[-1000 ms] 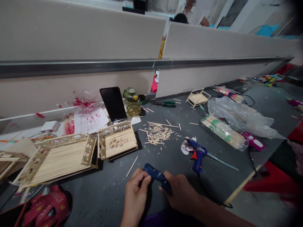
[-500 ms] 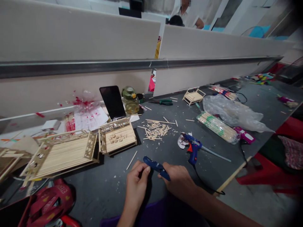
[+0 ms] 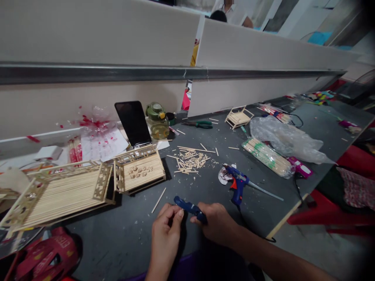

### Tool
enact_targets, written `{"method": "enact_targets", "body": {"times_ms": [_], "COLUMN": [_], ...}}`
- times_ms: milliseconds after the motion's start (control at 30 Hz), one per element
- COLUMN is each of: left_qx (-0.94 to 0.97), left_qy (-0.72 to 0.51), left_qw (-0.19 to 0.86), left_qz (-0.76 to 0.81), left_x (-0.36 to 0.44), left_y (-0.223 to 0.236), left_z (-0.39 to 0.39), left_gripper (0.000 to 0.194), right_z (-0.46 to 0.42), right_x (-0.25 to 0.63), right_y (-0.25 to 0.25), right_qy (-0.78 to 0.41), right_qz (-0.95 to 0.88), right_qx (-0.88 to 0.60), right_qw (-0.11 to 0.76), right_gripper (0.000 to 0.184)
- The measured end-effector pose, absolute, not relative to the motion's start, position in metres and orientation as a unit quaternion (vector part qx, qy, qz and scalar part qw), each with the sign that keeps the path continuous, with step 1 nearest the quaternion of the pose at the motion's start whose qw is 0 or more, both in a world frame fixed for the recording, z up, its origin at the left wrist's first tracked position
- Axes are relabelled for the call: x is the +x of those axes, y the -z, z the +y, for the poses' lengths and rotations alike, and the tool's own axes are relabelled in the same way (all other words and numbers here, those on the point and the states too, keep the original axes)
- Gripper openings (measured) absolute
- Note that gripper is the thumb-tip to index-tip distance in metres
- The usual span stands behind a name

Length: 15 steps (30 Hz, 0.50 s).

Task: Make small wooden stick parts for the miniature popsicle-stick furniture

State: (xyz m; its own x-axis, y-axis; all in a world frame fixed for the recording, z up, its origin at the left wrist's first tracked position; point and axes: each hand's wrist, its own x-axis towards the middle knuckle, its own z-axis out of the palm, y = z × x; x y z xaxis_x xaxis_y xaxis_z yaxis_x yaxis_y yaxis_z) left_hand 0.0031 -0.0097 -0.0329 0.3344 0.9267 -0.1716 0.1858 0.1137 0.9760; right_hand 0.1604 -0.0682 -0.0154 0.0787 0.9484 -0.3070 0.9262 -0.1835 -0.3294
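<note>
My right hand [image 3: 216, 222] is wrapped round a dark blue plier-like tool [image 3: 187, 205], whose far end points up and left. Just beside that end, my left hand [image 3: 166, 234] has thumb and forefinger pinched together; whatever they hold is too small to make out. One loose wooden stick [image 3: 158, 200] lies on the dark table left of the tool. Beyond my hands is a pile of short cut sticks [image 3: 193, 160]. To the left stands a small stick-built bed-like model [image 3: 143, 171] with little wooden pieces on it, and next to it a larger one [image 3: 64, 191].
A blue glue gun [image 3: 238, 185] lies right of my hands, its cord running toward the table edge. Farther back are a bagged bundle of sticks [image 3: 266, 156], a small stick chair [image 3: 238, 117], green-handled pliers [image 3: 202, 124], a bottle [image 3: 157, 123] and a phone [image 3: 133, 123]. A red cap-like object [image 3: 51, 253] sits front left.
The view has shifted slightly, so most things sit a little farther left. Both hands stay close together over the table, with the blue tool still in my right hand.
</note>
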Motion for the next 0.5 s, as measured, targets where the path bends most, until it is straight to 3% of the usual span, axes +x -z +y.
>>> {"method": "enact_targets", "body": {"times_ms": [500], "left_qx": [0.625], "left_qy": [-0.344], "left_qw": [0.522], "left_qz": [0.468], "left_x": [0.0015], "left_y": [0.0375], "left_z": [-0.0069], "left_gripper": [0.026], "right_z": [-0.0656], "right_x": [0.1535], "right_y": [0.0197], "right_qy": [-0.220], "right_qz": [-0.623], "right_qx": [-0.750], "right_qw": [-0.001], "right_gripper": [0.024]}}
